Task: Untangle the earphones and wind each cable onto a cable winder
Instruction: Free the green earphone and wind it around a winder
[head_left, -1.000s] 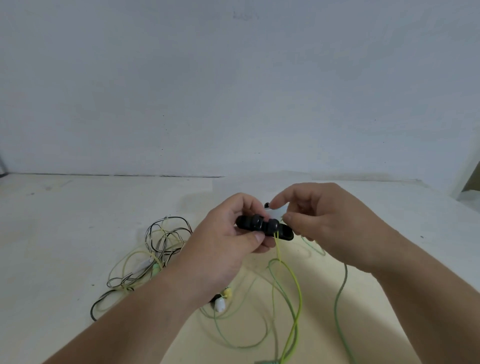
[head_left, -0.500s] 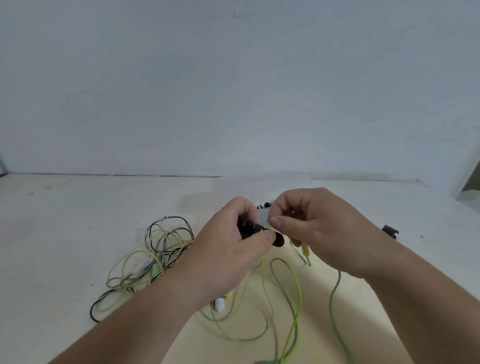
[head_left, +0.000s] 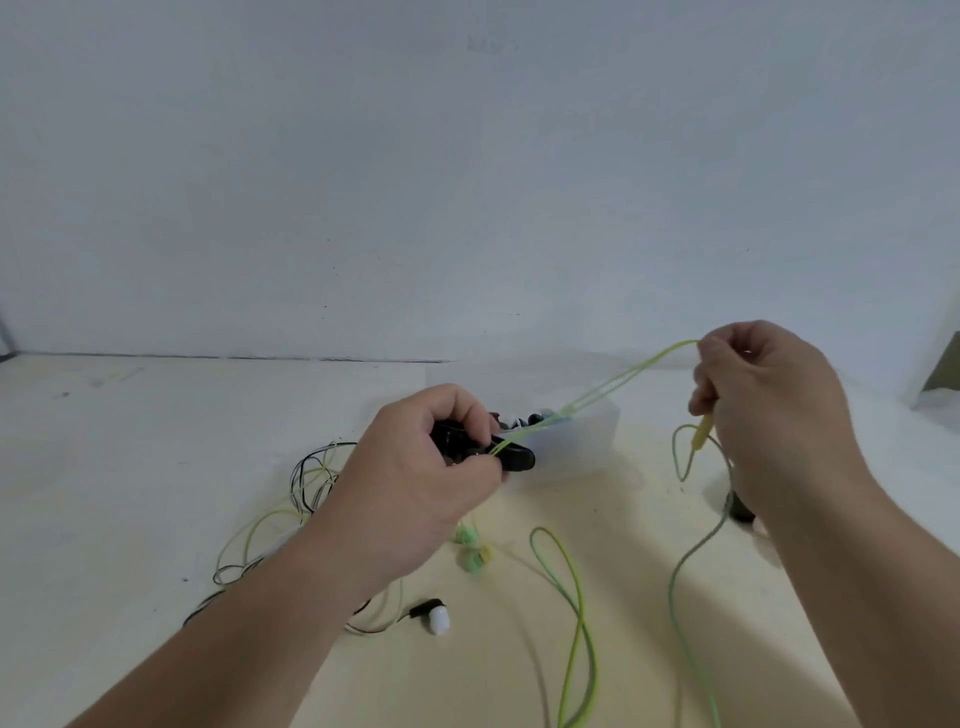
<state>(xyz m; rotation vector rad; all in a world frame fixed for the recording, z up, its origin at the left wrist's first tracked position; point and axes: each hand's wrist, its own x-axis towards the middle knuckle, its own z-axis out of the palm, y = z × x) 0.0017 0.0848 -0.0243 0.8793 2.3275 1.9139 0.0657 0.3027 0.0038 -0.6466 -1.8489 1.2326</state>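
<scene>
Two hands: both grip.
Left hand (head_left: 415, 496): fingers curl round a glossy black cable winder (head_left: 514, 458), centre.
Right hand (head_left: 774, 415): fingertips pinch a thin yellow-green cable (head_left: 597, 393), taut to the winder.
Table (head_left: 130, 493): matte cream; a wiry tangle (head_left: 311, 483) lies left.

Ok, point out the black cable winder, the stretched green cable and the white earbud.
black cable winder (head_left: 514, 458), head view, exposed end at image right
stretched green cable (head_left: 623, 375), head view, middle of the taut span
white earbud (head_left: 439, 621), head view, white tip
</scene>
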